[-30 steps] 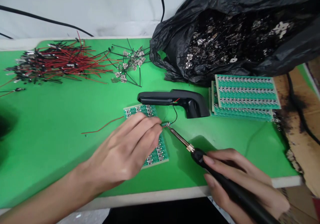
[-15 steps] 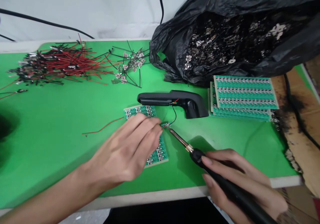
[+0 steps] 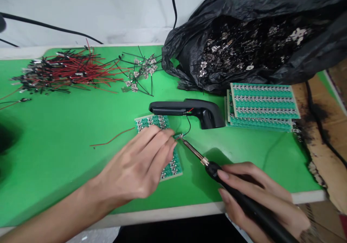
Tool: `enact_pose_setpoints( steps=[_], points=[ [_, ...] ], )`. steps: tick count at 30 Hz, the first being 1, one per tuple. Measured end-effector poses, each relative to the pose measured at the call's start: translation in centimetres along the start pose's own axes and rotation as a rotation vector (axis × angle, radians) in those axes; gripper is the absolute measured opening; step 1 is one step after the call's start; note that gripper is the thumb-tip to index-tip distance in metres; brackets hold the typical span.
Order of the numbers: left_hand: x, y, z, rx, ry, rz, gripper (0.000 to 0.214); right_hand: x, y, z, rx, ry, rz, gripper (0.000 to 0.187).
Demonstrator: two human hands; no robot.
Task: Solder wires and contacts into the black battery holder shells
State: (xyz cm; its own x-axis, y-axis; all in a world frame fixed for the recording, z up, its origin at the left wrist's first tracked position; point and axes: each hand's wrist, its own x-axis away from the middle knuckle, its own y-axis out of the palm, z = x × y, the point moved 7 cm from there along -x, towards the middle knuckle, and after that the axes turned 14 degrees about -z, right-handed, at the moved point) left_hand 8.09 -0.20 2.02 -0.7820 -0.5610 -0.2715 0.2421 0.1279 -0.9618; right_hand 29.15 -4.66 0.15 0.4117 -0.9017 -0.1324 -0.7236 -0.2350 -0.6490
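My right hand (image 3: 260, 196) is closed round the black handle of a soldering iron (image 3: 210, 165). The iron's tip touches a small soldered part (image 3: 180, 136), to which a thin black wire (image 3: 190, 127) runs from a black plastic housing (image 3: 187, 107). My left hand (image 3: 146, 156) pinches a red wire (image 3: 111, 139) by that part; its long tail lies out to the left. Beneath this hand is a green circuit board (image 3: 173, 165) with rows of solder joints, partly covered by the fingers.
Red and black wires (image 3: 70, 69) lie heaped at the back left, beside metal tabs with black leads (image 3: 143, 69). A black plastic bag (image 3: 184, 37) of metal parts stands at the back right. Stacked circuit boards (image 3: 265, 100) lie before it, near scorched cardboard (image 3: 322, 145).
Almost nothing differs. Both hands, the iron and the housing keep their places; the view has shifted very slightly.
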Motion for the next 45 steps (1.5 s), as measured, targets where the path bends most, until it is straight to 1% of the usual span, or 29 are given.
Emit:
enact_pose_setpoints(
  steps=[7, 10, 14, 22, 25, 27, 31, 34, 39, 42, 45],
  points=[
    [-0.1, 0.1, 0.2, -0.003, 0.017, -0.015, 0.010, 0.4, 0.2, 0.2, 0.000, 0.025, 0.015, 0.040],
    [-0.1, 0.0, 0.3, -0.016, 0.016, -0.020, 0.007, -0.2, 0.0, -0.1, 0.014, 0.002, 0.002, 0.040],
    [0.0, 0.0, 0.3, -0.009, 0.018, -0.023, 0.005, -0.5, -0.3, -0.5, 0.013, -0.017, 0.037, 0.038],
    [-0.2, -0.3, 0.3, -0.018, 0.025, -0.010, 0.004, 0.7, 0.4, 0.2, -0.026, 0.010, -0.023, 0.046],
    [-0.2, -0.3, 0.3, -0.001, 0.034, -0.013, 0.002, 0.7, 0.3, 0.2, -0.034, 0.018, 0.002, 0.045],
    [-0.1, -0.2, 0.3, 0.007, 0.046, -0.019, 0.003, 0.5, 0.2, 0.1, -0.035, 0.017, 0.012, 0.044],
    [0.1, -0.1, -0.1, 0.044, 0.037, -0.028, 0.011, 0.2, 0.1, 0.0, -0.018, -0.007, -0.047, 0.048],
    [0.3, 0.0, -0.2, 0.056, 0.018, -0.033, 0.016, 0.2, -0.2, 0.3, -0.015, -0.010, -0.062, 0.048],
    [0.6, 0.0, -0.2, 0.081, 0.021, -0.006, 0.019, 0.9, -0.7, 0.9, -0.088, -0.013, -0.019, 0.048],
    [0.8, 0.1, -0.1, 0.110, 0.027, 0.003, 0.021, 1.2, -1.0, 1.3, -0.142, 0.040, 0.045, 0.041],
    [1.0, 0.0, -0.1, 0.141, 0.030, 0.037, 0.021, 1.1, -1.0, 1.3, -0.159, 0.060, 0.060, 0.034]
  ],
)
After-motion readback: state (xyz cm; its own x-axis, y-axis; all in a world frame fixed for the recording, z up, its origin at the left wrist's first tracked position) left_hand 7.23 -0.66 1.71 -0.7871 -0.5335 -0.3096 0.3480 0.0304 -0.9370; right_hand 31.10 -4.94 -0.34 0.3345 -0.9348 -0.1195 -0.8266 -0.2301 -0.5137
